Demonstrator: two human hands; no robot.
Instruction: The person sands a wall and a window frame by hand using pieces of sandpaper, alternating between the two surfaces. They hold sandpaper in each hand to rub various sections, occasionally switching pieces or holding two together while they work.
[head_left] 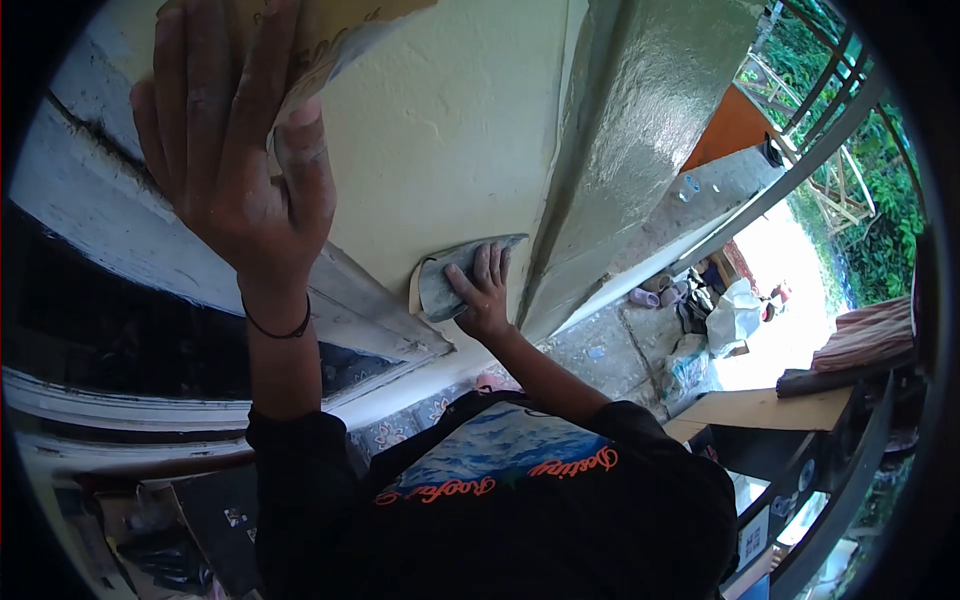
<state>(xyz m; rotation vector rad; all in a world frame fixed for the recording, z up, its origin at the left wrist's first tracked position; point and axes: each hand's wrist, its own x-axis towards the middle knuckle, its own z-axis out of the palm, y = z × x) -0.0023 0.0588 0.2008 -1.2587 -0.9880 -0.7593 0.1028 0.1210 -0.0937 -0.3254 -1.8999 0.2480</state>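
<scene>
My left hand is raised at the upper left against the pale yellow wall. It holds a sheet of brown-backed sandpaper with print on it, the thumb below the curled edge and the fingers over the sheet. Lower on the same wall, my right hand presses a grey, dusty piece of sandpaper flat with its fingers. That piece curls up at its left side, where a tan face shows. Pale dust coats the fingers of both hands. The rough faces pressed to the wall are hidden.
A glossy pillar stands right of the wall. At the left is a window frame with dark glass. Shoes and plastic bags lie on the floor by the bright doorway. A cabinet stands at the lower right.
</scene>
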